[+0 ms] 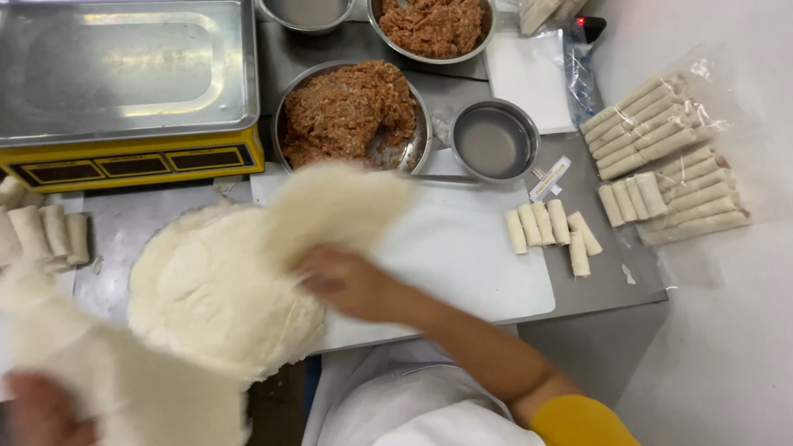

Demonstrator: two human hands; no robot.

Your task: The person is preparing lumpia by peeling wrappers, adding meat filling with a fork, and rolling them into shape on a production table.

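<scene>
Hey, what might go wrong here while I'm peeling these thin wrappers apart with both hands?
The wrapper lifted by the right hand looks very thin, so a fast pull may tear it. The sheet in the left hand hangs past the table edge and might snag or drop. The stack of wrappers also overhangs the white board and may slide off.

Only 1 view, worn on the head, aimed steeply down over the counter (132, 223) from above the person's own chest. Close in: forearm and right hand (351, 281) filling the lower middle, left hand (37, 421) cut by the bottom-left corner. Just beyond the right hand, the white board (462, 256); farther beyond, metal bowls (494, 140) reaching the top edge. Off to the hand's right, counter edge and pale floor. No 2nd view for overlap.
</scene>
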